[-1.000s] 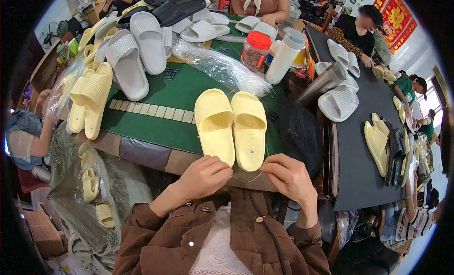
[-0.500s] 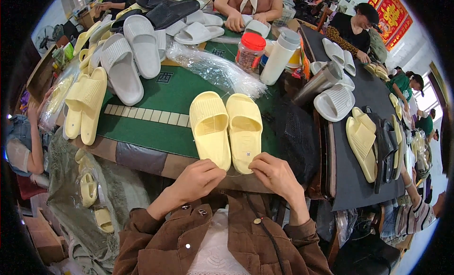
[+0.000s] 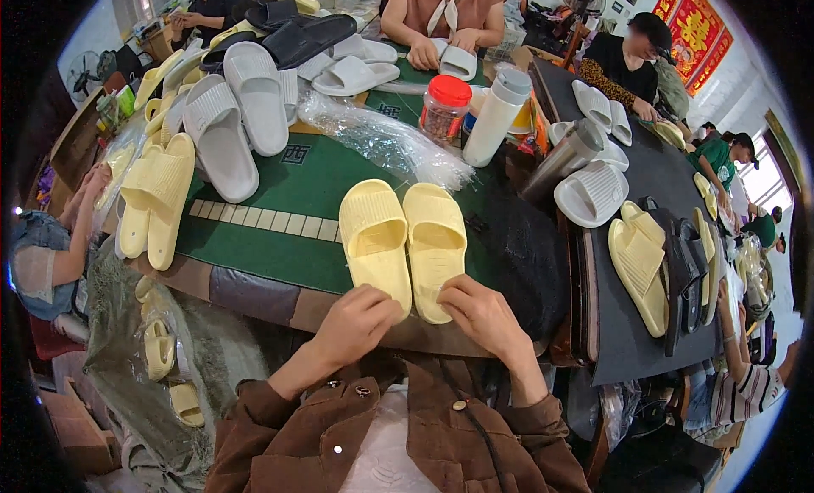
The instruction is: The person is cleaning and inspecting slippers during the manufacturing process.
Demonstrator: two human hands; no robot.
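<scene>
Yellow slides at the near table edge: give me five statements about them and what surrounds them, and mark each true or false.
1. The pair of yellow slides lies side by side on the green mat. True.
2. The left hand and right hand both touch the heel ends of the pair. True.
3. The jar beyond the pair has a blue lid. False: its lid is red.
4. The crumpled clear plastic bag lies over the pair and covers it. False: it lies beyond the toes, and the pair is uncovered.
5. The grey slides at the far left of the mat are stacked on top of the yellow pair. False: they lie apart from it.
</scene>
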